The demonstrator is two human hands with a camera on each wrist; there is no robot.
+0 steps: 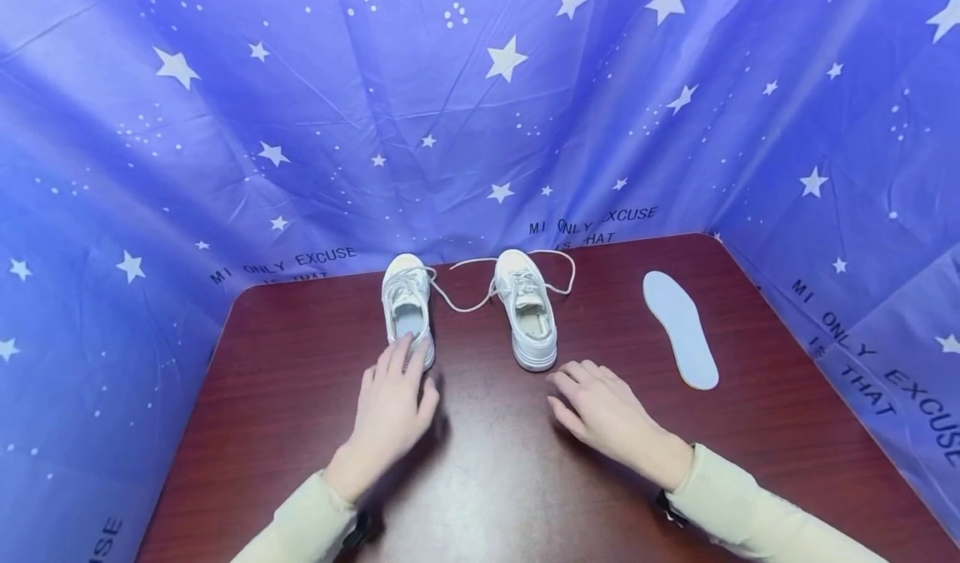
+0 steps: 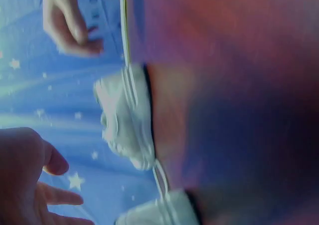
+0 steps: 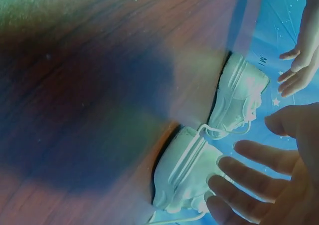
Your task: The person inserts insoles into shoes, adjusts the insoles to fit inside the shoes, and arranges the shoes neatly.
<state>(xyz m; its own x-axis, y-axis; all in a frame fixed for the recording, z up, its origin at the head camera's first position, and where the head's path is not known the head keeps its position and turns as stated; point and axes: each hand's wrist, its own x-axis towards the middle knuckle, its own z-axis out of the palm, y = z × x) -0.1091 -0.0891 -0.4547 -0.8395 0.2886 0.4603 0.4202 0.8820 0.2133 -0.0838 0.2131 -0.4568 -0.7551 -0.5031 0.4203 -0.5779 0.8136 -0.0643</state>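
Two white sneakers stand on the table with their toes toward the curtain. Inside the left sneaker a pale insole shows; the right sneaker has loose laces and a cream-coloured inside. My left hand is over the heel of the left sneaker, fingers extended; whether it touches the shoe I cannot tell. Just behind the right sneaker's heel hovers my right hand, its fingers spread and loosely bent, holding nothing, as the right wrist view also shows. A white insole lies flat on the table, to the right of the sneakers.
The dark red wooden table has its back edge close behind the shoe toes. A blue curtain with white stars surrounds it at the back and sides. One loose shoelace loops out from the right sneaker.
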